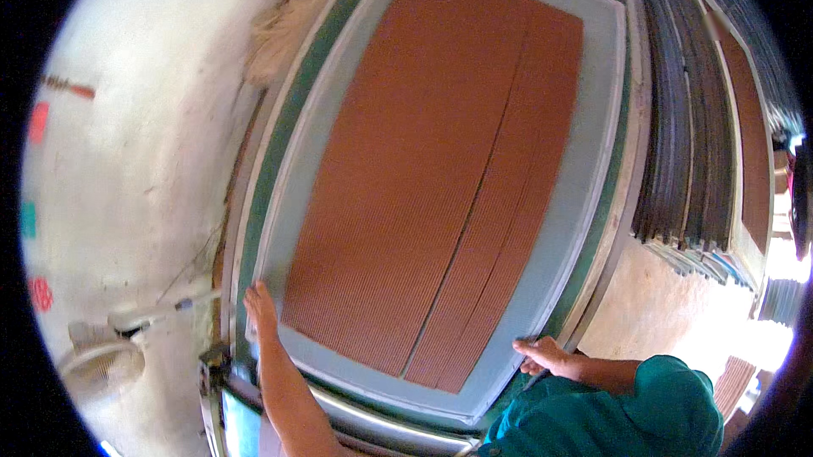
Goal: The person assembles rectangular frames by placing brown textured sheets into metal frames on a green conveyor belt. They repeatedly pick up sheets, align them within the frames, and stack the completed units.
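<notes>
A large grey-blue sheet (584, 177) with a pale rim lies in front of me, a brown, finely ribbed panel (406, 144) across its middle. Dark lines run lengthwise down the panel's right part. My left hand (262, 311) is closed at the sheet's near left edge, its fingers partly hidden. At the near right edge my right hand (544, 354) pinches the rim, thumb on top and fingers curled below. Beneath the sheet, a green bed (279, 160) shows along both sides.
A stack of dark sheets (669, 110) stands to the right, with a brown-faced framed board (747, 118) beside it. At left is a pale wall (152, 144) with a fan (102, 368) low down. A metal bar (381, 419) crosses the near end of the bed.
</notes>
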The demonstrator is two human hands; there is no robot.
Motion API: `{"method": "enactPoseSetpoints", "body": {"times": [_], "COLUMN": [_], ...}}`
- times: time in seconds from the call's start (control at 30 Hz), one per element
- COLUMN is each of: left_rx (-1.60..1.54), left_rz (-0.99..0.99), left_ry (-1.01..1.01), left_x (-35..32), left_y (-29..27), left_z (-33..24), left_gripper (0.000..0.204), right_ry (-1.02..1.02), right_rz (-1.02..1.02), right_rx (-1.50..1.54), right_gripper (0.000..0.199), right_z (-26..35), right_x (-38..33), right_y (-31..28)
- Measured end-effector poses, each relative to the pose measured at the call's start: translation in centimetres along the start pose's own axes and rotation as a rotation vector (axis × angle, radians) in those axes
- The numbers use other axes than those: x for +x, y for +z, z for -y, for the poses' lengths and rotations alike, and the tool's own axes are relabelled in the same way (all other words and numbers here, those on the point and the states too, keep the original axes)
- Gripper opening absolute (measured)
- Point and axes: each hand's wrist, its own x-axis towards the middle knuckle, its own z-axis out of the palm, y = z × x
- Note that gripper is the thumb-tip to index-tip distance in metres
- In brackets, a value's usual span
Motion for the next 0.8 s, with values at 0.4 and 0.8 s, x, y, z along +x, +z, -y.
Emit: {"method": "enactPoseSetpoints", "body": {"times": [0.4,0.8], "left_rx": [-0.207,-1.275], "left_rz": [0.184,0.737], "left_ry": [0.029,-0.297], "left_x": [-9.0,-45.5], "left_y": [-2.1,-4.1], "left_z": [-12.6,-10.4], "left_gripper": [0.080,0.035], "right_ry": [-0.676,-0.763], "right_rz": [-0.544,-0.840], "right_rx": [0.599,0.231], "right_gripper": [0.052,0.054], "right_z": [2.9,-8.4], "right_x": [-1.6,-21.6], "right_y": [-19.6,-33.3]}}
